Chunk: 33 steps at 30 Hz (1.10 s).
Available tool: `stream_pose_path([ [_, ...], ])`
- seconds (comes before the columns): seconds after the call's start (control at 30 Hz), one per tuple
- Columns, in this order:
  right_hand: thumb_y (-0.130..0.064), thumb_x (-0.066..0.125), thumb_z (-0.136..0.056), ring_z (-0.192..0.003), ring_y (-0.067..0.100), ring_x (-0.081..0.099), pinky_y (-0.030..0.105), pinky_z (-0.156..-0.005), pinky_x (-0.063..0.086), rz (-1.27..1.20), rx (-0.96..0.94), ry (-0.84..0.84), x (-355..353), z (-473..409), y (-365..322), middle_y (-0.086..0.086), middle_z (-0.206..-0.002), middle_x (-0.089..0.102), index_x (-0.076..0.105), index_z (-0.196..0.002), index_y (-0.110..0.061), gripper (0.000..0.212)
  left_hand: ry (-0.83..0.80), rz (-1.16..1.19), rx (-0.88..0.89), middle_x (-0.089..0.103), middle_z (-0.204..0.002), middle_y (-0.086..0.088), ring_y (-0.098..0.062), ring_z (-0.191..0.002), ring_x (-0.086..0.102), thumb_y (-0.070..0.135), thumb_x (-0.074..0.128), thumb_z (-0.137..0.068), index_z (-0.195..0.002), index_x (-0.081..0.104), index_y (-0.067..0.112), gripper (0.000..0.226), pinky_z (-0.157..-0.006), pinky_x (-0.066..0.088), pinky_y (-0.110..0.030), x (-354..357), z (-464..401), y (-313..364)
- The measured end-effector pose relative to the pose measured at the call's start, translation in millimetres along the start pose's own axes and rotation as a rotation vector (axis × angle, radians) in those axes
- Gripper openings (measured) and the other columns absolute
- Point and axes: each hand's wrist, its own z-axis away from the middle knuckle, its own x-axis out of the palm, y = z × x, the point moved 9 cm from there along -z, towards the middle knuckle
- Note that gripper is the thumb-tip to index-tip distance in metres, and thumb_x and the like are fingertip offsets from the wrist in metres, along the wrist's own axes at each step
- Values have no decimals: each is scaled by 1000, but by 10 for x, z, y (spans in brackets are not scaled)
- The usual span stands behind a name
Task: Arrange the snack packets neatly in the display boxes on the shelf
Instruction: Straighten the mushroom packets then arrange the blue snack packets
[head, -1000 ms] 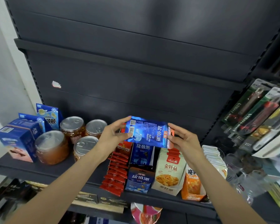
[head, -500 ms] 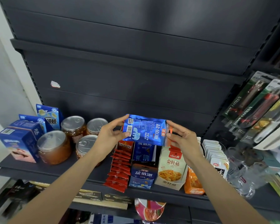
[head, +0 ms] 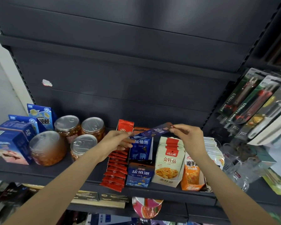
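Right fingertips (head: 173, 128) pinch the upper right corner of the blue snack packet (head: 152, 132), by its red-tipped end, and the left fingertips (head: 130, 135) pinch its lower left end. The packet hangs between the two hands, tipped nearly edge-on to the camera, so that only a narrow dark-blue strip shows. Its long axis runs left to right, rising toward the right hand (head: 190, 140), which is the higher of the two. The left hand (head: 115, 142) sits lower and closer to the shelf goods.

Directly below the packet stands the blue display box (head: 139, 174), with one matching blue packet (head: 140, 148) upright at its back (the rest of the box looks unfilled, though its inside is partly hidden). This is the relation that matters: the held packet lies straight above its own box, so the likely next move is a lowering, with the packet turned upright to face front. The left hand appears nearer that slot.

Outward from there, a row of red packets (head: 116, 172) flanks the box on its left and a beige packet box (head: 168, 163) on its right. All rest on the dark shelf (head: 39, 174).
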Motion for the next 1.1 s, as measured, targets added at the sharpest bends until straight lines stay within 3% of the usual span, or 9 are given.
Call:
stream_pose_path([
  [0.07,-19,64,-86,-85,9,66,23,-69,54,9,66,-32,23,18,119,-6,-88,69,68,-93,-22,9,43,-82,31,74,-93,-2,-12,-86,69,35,49,-95,-99,63,18,22,-71,50,-20,-9,-34,6],
  [0.17,-21,61,-88,-86,10,65,26,-69,54,127,110,-86,65,26,263,-5,-90,68,67,-96,-20,10,105,-317,136,72,-91,4,-6,-85,67,28,59,-91,-100,58,21,12,-77,50,-19,-73,-91,4],
  [0.27,-20,61,-89,-84,8,61,20,-65,50,299,94,-170,151,5,345,3,-97,71,69,-102,-12,17,94,-523,179,70,-86,8,-2,-86,64,18,69,-85,-104,52,20,26,-78,47,-15,-56,-115,-53],
  [0.37,-21,59,-91,-86,5,57,14,-63,45,362,65,-256,288,-20,342,3,-104,69,67,-109,-12,22,-47,-677,242,67,-90,11,1,-88,63,14,68,-84,-101,61,22,20,-81,50,-14,136,-108,-61],
  [0.47,-23,58,-92,-92,6,59,18,-68,49,446,-1,-329,446,-81,288,2,-108,68,65,-113,-15,24,-252,-828,189,64,-101,15,4,-91,59,22,67,-85,-109,68,21,23,-77,45,-10,304,-101,-202],
  [0.67,-21,51,-96,-102,18,60,39,-80,55,579,-4,-552,857,-135,336,7,-111,64,63,-116,-15,24,-284,-871,155,63,-118,8,1,-105,54,22,65,-88,-113,68,21,26,-89,46,-16,299,-133,-317],
  [0.8,-22,54,-94,-101,18,60,33,-79,53,661,-71,-590,1072,-187,295,6,-114,64,61,-119,-17,26,-253,-947,199,66,-116,4,3,-103,54,16,61,-90,-111,69,16,22,-91,45,-15,308,-141,-262],
  [0.97,-17,55,-92,-93,20,61,35,-76,53,736,-112,-518,1182,-317,271,7,-105,64,61,-110,-16,19,-183,-916,250,66,-113,4,8,-92,52,16,60,-91,-108,68,16,20,-77,43,-6,295,-135,-195],
  [1.1,-16,59,-90,-97,20,58,34,-77,53,788,-183,-499,1356,-353,317,6,-108,56,62,-110,-13,20,-164,-869,228,65,-114,5,6,-99,52,16,60,-91,-107,68,16,18,-76,41,-5,256,-146,-234],
])
